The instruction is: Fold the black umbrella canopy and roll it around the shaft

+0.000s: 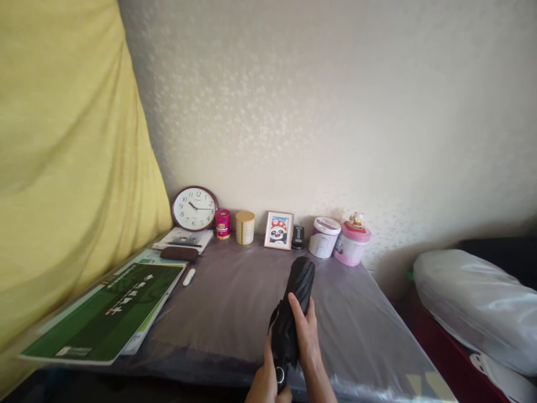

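A black folded umbrella is held over the front of the table, tilted with its far end pointing away and slightly right. My left hand is closed around its lower part, close to the handle end, where a round silver-rimmed button shows. Higher up, my right hand grips the folded canopy from the right side, its thumb lying along the top of the cloth. The fingers beneath the umbrella are hidden on both hands.
Along the wall stand a clock, a pink can, a yellow-lidded can, a panda picture frame, a purple-white tub and a pink tub. Green booklets lie left on the table; a white bag sits right.
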The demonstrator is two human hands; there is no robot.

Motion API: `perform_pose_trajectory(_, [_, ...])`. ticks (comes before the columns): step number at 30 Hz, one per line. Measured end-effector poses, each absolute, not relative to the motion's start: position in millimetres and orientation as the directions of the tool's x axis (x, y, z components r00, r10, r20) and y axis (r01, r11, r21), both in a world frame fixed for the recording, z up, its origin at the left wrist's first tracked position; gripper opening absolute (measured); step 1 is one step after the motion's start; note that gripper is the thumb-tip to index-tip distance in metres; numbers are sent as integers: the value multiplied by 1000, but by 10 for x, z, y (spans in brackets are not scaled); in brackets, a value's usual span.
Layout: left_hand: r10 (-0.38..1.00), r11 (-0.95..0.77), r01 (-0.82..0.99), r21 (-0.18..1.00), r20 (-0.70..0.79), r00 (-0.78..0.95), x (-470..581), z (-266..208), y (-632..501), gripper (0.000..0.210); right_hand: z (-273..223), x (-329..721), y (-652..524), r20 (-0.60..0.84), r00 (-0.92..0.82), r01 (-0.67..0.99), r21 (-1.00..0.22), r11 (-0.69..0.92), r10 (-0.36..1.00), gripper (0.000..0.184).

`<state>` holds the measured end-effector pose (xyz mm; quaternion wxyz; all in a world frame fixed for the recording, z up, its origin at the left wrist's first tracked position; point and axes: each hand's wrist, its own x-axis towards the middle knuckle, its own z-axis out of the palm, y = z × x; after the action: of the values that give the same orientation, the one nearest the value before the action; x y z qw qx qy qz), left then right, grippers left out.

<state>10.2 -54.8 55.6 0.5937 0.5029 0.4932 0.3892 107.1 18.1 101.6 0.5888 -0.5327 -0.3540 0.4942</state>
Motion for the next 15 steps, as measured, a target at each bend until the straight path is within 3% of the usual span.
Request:
perform_pose_trajectory(2, [978, 133, 208, 969, -162, 131, 100, 506, -536, 94, 1013, 1068, 188, -84, 275, -185, -982, -33, 958, 58])
perform_pose_trajectory(4, [988, 67, 248, 966, -100, 121, 86, 553, -534, 91, 1041, 1072, 180, -103, 268, -217, -975, -44, 958, 56])
perform_pose_trajectory(7, [969, 23, 25, 999, -29, 246, 45, 767, -558, 89, 1129, 1080, 134, -179, 242, -290, -951, -105, 953, 56])
perform_pose_trajectory(9, [892, 239, -146, 960, -157, 424, 16, 911, -588, 78, 1181, 1081, 95, -235, 226, -331, -931, -153, 945, 58])
perform_pose_trajectory(12, [828, 369, -141, 919, -257, 498, 12, 968, -625, 73, 1191, 1076, 64, -246, 183, -340, -925, -173, 952, 61])
perform_pose_trajectory(15, [890, 295, -52, 954, -254, 379, 63, 802, -628, 73, 1121, 1081, 89, -161, 222, -244, -964, -105, 962, 59])
